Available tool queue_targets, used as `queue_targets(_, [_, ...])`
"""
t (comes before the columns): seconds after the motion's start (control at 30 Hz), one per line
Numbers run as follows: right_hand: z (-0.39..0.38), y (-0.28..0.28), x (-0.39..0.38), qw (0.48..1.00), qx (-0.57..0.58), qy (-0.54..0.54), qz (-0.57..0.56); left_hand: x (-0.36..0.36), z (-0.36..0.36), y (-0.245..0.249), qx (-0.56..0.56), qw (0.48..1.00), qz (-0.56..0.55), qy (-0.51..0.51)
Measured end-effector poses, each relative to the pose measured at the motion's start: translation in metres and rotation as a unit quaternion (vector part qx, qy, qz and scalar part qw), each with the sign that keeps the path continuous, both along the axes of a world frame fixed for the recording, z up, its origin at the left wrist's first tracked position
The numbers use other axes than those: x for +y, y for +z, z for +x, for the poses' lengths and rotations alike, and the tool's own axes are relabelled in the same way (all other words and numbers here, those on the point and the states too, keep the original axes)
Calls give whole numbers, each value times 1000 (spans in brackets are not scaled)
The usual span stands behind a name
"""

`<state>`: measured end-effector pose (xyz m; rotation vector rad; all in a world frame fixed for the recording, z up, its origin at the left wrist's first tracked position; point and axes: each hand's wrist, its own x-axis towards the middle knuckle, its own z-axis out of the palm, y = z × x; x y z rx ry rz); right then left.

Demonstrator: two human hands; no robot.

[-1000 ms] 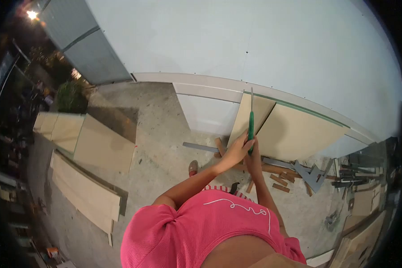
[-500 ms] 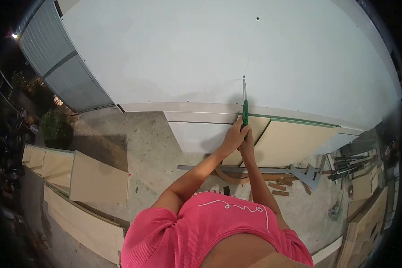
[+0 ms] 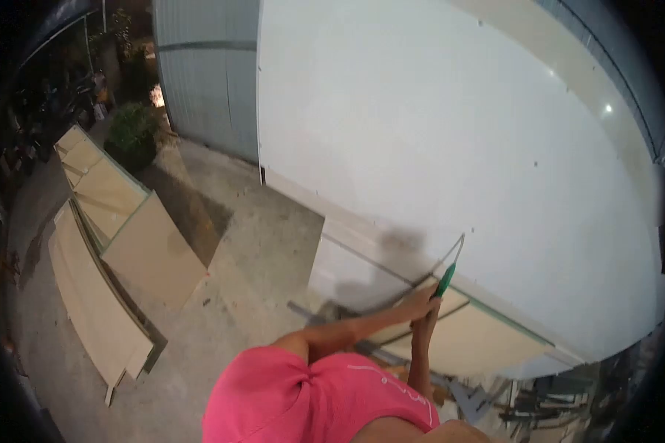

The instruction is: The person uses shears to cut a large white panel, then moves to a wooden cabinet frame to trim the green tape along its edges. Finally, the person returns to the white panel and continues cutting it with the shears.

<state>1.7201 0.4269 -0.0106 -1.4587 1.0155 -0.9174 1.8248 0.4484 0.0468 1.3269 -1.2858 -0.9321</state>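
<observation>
A green-handled tool with a thin pointed blade [image 3: 447,279] slants up against the large white panel [image 3: 391,111], its tip at the panel's face near a small dark mark. My left hand [image 3: 421,303] is closed around the lower end of the handle. Just below and right of it, my right hand [image 3: 425,320] is wrapped around the handle's base, its fingers partly hidden by the left. A soft shadow falls on the panel to the left of the tool. Behind my hands stands a beige board [image 3: 458,336] with a green edge.
Beige boards [image 3: 155,251] lean together at the left, with a long curved board [image 3: 96,280] near them. A grey corrugated wall [image 3: 207,96] and a bush [image 3: 131,135] stand farther back. Metal pieces [image 3: 473,399] and offcuts lie on the concrete floor [image 3: 262,251] at lower right.
The view has swung left and tilted, so the panel and my hands sit farther right and lower in the picture. Both hands still grip the green-handled tool.
</observation>
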Motion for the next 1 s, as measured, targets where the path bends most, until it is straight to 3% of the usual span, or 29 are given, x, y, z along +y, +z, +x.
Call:
queue_targets(0.1, [25, 22, 15, 999, 23, 11, -47, -3, 17, -18, -68, 993, -71, 58])
queue_targets(0.17, [46, 33, 14, 996, 42, 18, -71, 4, 36, -14, -23, 989, -129, 75])
queue_targets(0.23, [82, 58, -6, 918, 11, 68, -391, 14, 73, 35, -20, 982, -163, 90])
queue_targets(0.3, [124, 131, -3, 962, -41, 120, -240, 16, 112, 87, -46, 975, -184, 113])
queue_targets(0.33, [141, 134, -21, 916, -58, 90, -386, 29, 127, 130, -11, 970, -225, 89])
queue_targets(0.4, [169, 221, 1, 946, -54, 78, -312, 21, 146, 179, -24, 926, -357, 117])
queue_targets(0.47, [192, 255, -7, 924, -79, 31, -374, 19, 162, 226, -120, 929, -316, 152])
queue_targets(0.57, [205, 302, -4, 936, -86, 45, -338, 11, 179, 266, -162, 913, -338, 160])
queue_targets(0.7, [219, 303, -24, 930, -74, 17, -360, -7, 191, 278, -168, 921, -319, 149])
queue_targets(0.77, [220, 302, -28, 953, -54, 26, -297, -16, 194, 273, -160, 922, -323, 140])
queue_targets(1.0, [223, 291, -51, 940, -57, 28, -336, -29, 194, 265, -140, 916, -350, 140])
